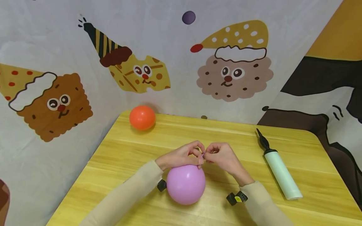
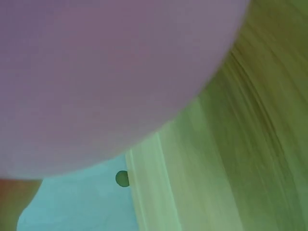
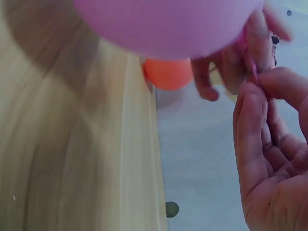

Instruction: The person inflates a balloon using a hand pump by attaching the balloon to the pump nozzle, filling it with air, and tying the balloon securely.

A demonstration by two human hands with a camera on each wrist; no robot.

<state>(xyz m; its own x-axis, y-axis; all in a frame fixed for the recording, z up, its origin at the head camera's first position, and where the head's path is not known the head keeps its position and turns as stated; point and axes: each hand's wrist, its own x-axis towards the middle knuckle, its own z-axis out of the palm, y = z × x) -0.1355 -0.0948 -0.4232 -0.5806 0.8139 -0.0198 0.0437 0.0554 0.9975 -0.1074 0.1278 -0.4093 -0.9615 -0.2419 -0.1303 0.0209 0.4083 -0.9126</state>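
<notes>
A round, inflated pink balloon (image 1: 186,185) hangs beneath my left hand (image 1: 189,154), whose fingers grip it at the neck. My right hand (image 1: 223,157) pinches the end of the balloon's neck between thumb and forefinger, close beside the left fingertips. From the right wrist view, the thin pink neck (image 3: 252,65) stretches from the left fingers to the right hand's pinch (image 3: 276,154). The balloon's side (image 2: 110,82) fills much of the left wrist view and hides most of the left hand there.
An orange-red balloon (image 1: 142,117) sits at the table's back left corner. A mint-green hand pump (image 1: 282,174) with a black nozzle lies on the right of the wooden table (image 1: 113,150). Behind the table hangs a white cloth (image 1: 175,40) printed with cartoon biscuits and cheese.
</notes>
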